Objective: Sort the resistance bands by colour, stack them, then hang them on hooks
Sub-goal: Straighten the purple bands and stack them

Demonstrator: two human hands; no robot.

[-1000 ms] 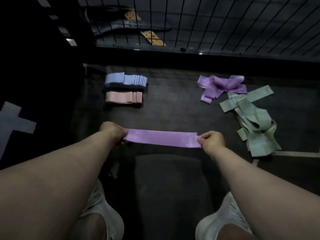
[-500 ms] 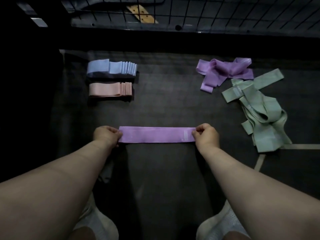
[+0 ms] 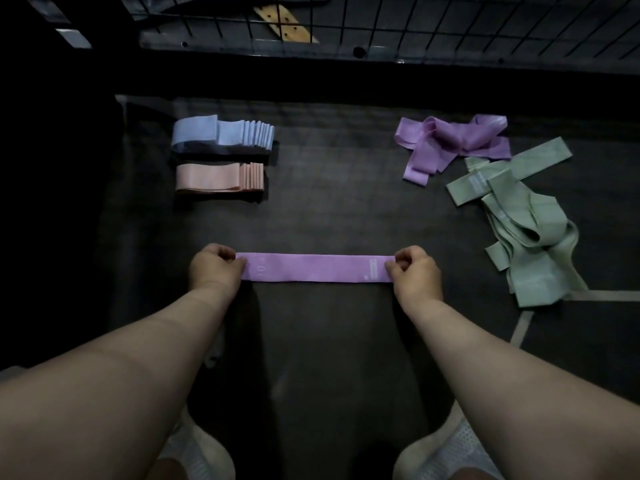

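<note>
Fingers (image 3: 239, 263) of the left hand (image 3: 214, 271) and right hand (image 3: 417, 277) are clamped on opposite ends of the purple band (image 3: 311, 268), held flat at the floor (image 3: 329, 209) with its long axis running nine to three. Both hands are equally near. Loose purple bands (image 3: 450, 140) lie at one o'clock, nearer the right hand, likely its next reach.

One blue stack (image 3: 221, 135), one pink stack (image 3: 218, 177), one purple heap (image 3: 453, 142), one green heap (image 3: 526, 223), one flat purple band (image 3: 317, 267)
</note>
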